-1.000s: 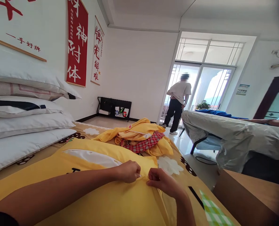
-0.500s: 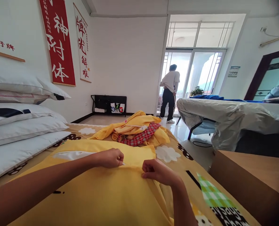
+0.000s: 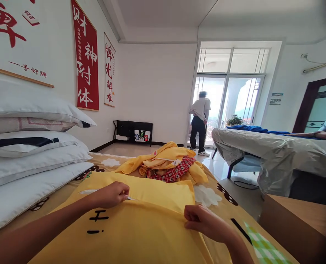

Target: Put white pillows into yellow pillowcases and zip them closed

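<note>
A yellow pillowcase (image 3: 151, 231) with black lettering lies in front of me, plumped out by something white inside. Along its far side runs an opening (image 3: 87, 191), where a strip of white shows beyond my left wrist. My left hand (image 3: 114, 194) is closed in a pinch at this opening, with a small pale bit showing by the fingertips. Farther right, my right hand (image 3: 200, 218) grips the pillowcase's fold near its right edge, fingers curled. The cloth between the two hands forms a raised ridge. What exactly the left fingertips pinch is partly hidden.
Bunched yellow cloth with a red plaid piece (image 3: 176, 170) lies behind on the patterned bedspread (image 3: 207, 196). White pillows (image 3: 36, 163) are stacked at left. At right are a cardboard box (image 3: 297, 220) and a plastic-covered table (image 3: 262, 143). One person (image 3: 200, 121) stands by the window; another's arm rests on the table.
My left hand has slid left along the opening, away from my right hand, and less white shows there. My right hand still grips the fold. The view has tilted up and turned slightly left.
</note>
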A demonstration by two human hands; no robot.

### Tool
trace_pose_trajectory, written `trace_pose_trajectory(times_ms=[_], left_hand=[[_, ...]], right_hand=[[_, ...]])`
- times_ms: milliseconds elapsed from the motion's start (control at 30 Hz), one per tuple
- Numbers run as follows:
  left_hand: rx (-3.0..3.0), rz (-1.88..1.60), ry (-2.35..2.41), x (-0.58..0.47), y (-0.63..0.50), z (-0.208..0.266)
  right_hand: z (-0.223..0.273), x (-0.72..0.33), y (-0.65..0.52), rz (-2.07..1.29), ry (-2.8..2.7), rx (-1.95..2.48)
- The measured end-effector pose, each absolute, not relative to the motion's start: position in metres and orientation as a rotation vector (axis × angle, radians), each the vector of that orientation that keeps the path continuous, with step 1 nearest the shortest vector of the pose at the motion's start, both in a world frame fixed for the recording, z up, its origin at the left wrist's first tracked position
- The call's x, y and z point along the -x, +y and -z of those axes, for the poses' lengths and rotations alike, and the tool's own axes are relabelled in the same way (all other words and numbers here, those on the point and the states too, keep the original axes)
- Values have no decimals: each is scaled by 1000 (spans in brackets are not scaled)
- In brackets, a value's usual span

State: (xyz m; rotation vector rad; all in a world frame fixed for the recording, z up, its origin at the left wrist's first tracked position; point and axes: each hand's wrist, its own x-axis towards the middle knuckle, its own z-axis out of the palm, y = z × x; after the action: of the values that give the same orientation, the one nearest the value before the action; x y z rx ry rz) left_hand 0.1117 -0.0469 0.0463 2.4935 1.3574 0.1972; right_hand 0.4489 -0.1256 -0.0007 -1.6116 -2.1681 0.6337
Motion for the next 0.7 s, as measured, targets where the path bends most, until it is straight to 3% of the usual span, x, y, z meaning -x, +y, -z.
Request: trace_pose_trajectory(times_ms=[367,533,700], left_hand=[[-2394,-536,1510,8,-19,-30],[-2434,-604,1544,24,-24,-21],[-2503,-553,1588,16,-24,-20]], right_hand=[[3,-457,-119,-752,-2088,1796],[-25,-372,-105,-152,-2087,1741],[-24,-223,-76,93,-2341,1342]])
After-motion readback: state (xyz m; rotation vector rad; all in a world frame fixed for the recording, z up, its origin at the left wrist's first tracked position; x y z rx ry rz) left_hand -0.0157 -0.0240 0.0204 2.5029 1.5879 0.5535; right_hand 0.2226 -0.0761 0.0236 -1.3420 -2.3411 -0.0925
